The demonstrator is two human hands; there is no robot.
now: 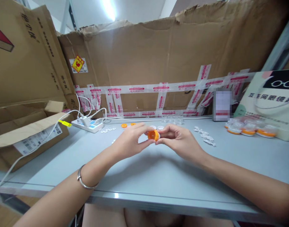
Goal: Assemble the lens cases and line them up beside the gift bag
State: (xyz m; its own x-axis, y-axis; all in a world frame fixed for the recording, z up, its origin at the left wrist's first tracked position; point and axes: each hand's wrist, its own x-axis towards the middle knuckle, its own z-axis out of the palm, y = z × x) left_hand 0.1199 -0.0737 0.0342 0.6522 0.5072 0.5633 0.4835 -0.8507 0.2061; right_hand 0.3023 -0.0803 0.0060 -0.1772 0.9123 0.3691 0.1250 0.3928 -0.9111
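Note:
Above the middle of the grey table, my left hand [130,140] pinches an orange round cap [153,135] from the left. My right hand [178,138] grips the white part at the cap's right side between thumb and fingers. The cap's hollow side is turned partly toward me. Behind my left hand lie more orange rings [124,125]. Clear round containers [172,119] stand farther back. Small white pieces lie in a row [206,137] right of my right hand, and others [108,129] lie to the left.
Assembled orange-and-white containers [248,128] sit at the right by a paper bag [272,101]. A phone-like device [222,105] leans against the cardboard [144,56] behind. At the left are a power strip [90,124] with white cables and an open carton [40,135].

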